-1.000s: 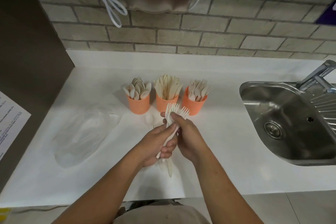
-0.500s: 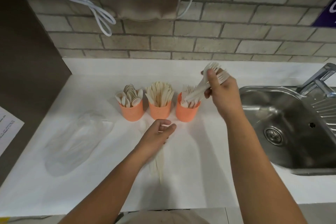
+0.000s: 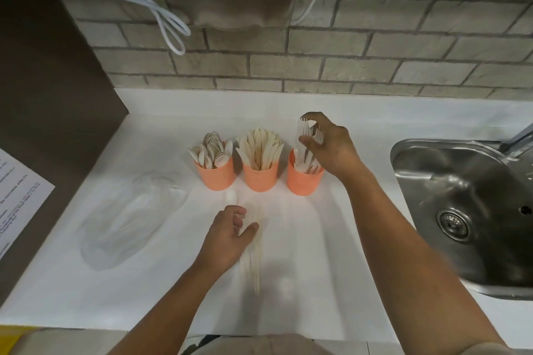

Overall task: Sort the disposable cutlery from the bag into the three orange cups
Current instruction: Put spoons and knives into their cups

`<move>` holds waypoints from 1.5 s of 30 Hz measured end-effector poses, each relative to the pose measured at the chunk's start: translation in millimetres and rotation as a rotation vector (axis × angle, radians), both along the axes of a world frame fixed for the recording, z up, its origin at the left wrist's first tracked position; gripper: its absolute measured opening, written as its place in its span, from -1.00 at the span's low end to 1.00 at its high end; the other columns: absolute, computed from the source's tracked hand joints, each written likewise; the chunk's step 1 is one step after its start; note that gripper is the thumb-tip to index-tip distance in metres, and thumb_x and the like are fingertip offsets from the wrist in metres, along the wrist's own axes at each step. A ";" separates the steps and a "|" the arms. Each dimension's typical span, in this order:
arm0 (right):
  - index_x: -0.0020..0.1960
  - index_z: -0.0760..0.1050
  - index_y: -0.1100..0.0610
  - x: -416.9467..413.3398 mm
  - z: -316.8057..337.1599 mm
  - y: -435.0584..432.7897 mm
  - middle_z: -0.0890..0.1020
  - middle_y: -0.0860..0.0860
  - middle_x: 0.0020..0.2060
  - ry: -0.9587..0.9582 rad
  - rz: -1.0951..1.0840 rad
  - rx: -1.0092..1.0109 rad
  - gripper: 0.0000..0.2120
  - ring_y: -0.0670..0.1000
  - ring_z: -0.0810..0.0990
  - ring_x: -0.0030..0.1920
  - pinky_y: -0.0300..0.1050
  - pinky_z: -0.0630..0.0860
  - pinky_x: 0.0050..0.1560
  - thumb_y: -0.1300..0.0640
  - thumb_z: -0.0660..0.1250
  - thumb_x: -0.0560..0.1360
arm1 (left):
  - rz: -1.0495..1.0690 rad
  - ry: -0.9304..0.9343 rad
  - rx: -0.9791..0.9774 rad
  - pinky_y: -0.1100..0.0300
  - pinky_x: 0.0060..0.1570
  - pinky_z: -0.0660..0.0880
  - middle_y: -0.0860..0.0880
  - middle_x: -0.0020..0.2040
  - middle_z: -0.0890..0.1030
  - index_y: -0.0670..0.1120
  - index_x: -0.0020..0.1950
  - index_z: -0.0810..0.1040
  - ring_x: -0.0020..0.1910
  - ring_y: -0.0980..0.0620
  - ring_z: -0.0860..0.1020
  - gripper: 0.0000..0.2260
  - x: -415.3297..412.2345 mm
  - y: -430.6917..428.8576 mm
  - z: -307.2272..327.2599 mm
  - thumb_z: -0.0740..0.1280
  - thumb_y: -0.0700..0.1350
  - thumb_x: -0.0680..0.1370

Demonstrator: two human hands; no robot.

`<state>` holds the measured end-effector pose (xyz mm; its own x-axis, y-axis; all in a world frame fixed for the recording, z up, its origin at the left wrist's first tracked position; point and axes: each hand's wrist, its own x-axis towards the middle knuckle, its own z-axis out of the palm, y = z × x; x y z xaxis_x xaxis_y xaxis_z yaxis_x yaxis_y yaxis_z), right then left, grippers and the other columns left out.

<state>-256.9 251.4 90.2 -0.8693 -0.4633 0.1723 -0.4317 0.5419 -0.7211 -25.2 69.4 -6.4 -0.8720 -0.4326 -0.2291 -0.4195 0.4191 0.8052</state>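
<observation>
Orange plastic cups stand in a row on the white counter point(image 3: 173, 124) in the head view. The left cup point(image 3: 215, 179) holds spoons and the middle cup point(image 3: 260, 180) knives. Over the right cup point(image 3: 302, 183) the right hand point(image 3: 327, 147) curls its fingers round a bunch of pale disposable forks point(image 3: 306, 135), tines up, handles inside the rim. Depositing forks looks like the step; next it need only let go. The left hand point(image 3: 229, 236), loosely curled, lies on the loose pale cutlery point(image 3: 253, 259); whether it grips any is unclear. The clear plastic bag point(image 3: 129, 216) lies slack to the left.
</observation>
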 end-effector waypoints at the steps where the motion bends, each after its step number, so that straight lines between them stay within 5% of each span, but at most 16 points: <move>1: 0.35 0.48 -0.07 -0.6 -3.4 -0.2 0.62 0.02 0.00 0.096 -0.003 0.047 -0.62 0.04 0.52 0.02 -0.10 0.47 0.02 0.05 0.42 0.56 | 0.002 0.001 -0.039 0.35 -0.06 0.46 0.03 0.04 0.51 0.06 0.25 0.48 -0.05 0.08 0.55 -0.67 1.1 -0.5 -1.4 0.47 0.08 0.55; 5: 0.40 0.49 0.01 -1.6 -15.7 2.0 0.57 -0.03 0.29 0.463 0.034 0.250 -0.50 0.11 0.43 0.27 0.03 0.44 0.20 0.08 0.49 0.48 | -0.010 0.033 -0.257 0.13 0.18 0.50 0.01 0.10 0.44 0.02 0.32 0.48 0.13 -0.03 0.51 -0.57 4.6 -3.4 -11.2 0.49 0.09 0.52; 11: 0.29 0.64 0.04 4.5 -34.8 11.0 0.63 -0.06 0.33 0.532 0.053 0.301 -0.68 0.16 0.48 0.41 0.15 0.45 0.30 0.11 0.35 0.55 | 0.004 -0.046 -0.334 0.06 0.22 0.42 -0.07 0.23 0.47 0.01 0.37 0.47 0.27 -0.12 0.48 -0.51 8.9 -4.2 -22.0 0.48 0.12 0.51; 17: 0.42 0.53 0.09 21.8 -38.2 16.1 0.55 0.03 0.43 0.463 0.025 0.264 -0.57 0.15 0.37 0.54 0.25 0.36 0.44 -0.02 0.16 0.64 | 0.066 -0.102 -0.406 0.02 0.27 0.38 -0.12 0.26 0.50 -0.06 0.42 0.44 0.29 -0.17 0.44 -0.44 14.1 -4.6 -24.3 0.43 0.19 0.53; 20: 0.50 0.44 0.15 45.4 -26.7 15.7 0.43 0.12 0.51 0.475 -0.070 0.117 -0.55 0.17 0.29 0.57 0.09 0.23 0.54 0.03 0.24 0.65 | 0.058 -0.167 -0.366 -0.04 0.31 0.46 -0.15 0.33 0.49 -0.12 0.51 0.37 0.31 -0.19 0.48 -0.39 17.2 -3.5 -19.0 0.41 0.16 0.57; 25: 0.25 0.56 0.12 126.9 -32.3 1.7 0.51 0.03 0.11 0.171 -0.262 -0.235 -0.71 0.06 0.55 0.10 -0.12 0.49 0.12 0.11 0.30 0.54 | 0.004 -0.216 -0.360 0.11 0.16 0.53 -0.09 0.17 0.62 -0.14 0.44 0.47 0.15 -0.08 0.60 -0.60 19.1 -3.8 -19.9 0.36 -0.05 0.63; 27: 0.18 0.57 0.09 159.0 -54.6 -9.4 0.48 -0.01 0.04 -0.019 -0.197 -0.189 -0.77 -0.01 0.56 0.00 -0.08 0.54 0.03 0.15 0.34 0.52 | 0.025 -0.228 -0.322 0.14 0.08 0.53 -0.07 0.10 0.64 -0.14 0.32 0.55 0.09 -0.06 0.61 -0.70 17.7 -5.1 -16.9 0.37 -0.09 0.61; 32: 0.24 0.54 0.06 204.0 -95.7 -17.4 0.39 -0.02 0.06 -0.311 0.011 0.155 -0.74 0.05 0.55 0.04 -0.05 0.54 0.20 0.12 0.36 0.56 | -0.010 -0.349 -0.371 0.11 -0.21 0.51 -0.08 -0.14 0.58 -0.17 -0.07 0.52 -0.20 -0.05 0.56 -0.80 9.5 -6.8 -6.9 0.38 -0.04 0.53; 37: 0.27 0.54 0.04 206.5 -98.0 -9.1 0.39 -0.02 0.11 -0.370 -0.030 0.241 -0.73 0.07 0.54 0.09 -0.11 0.48 0.23 0.10 0.32 0.58 | -0.036 -0.410 -0.423 0.15 -0.22 0.42 -0.03 -0.19 0.48 -0.14 -0.14 0.43 -0.19 -0.06 0.51 -0.77 5.5 -7.2 -3.7 0.31 -0.01 0.61; 45: 0.13 0.59 0.03 207.4 -100.0 -1.8 0.47 -0.05 0.03 -0.314 -0.127 0.046 -0.84 -0.10 0.55 0.02 -0.47 0.38 0.00 0.18 0.34 0.58 | -0.007 -0.261 -0.068 0.19 -0.31 0.35 -0.06 -0.12 0.55 -0.13 0.07 0.45 -0.24 0.04 0.49 -0.87 28.8 -29.6 -1.1 0.19 -0.08 0.70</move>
<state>-49.5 249.7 -9.7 -0.9279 -0.3489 -0.1317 -0.1194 0.6125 -0.7814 3.7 39.7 -7.5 -0.7900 -0.4491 -0.4173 -0.6064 0.4720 0.6399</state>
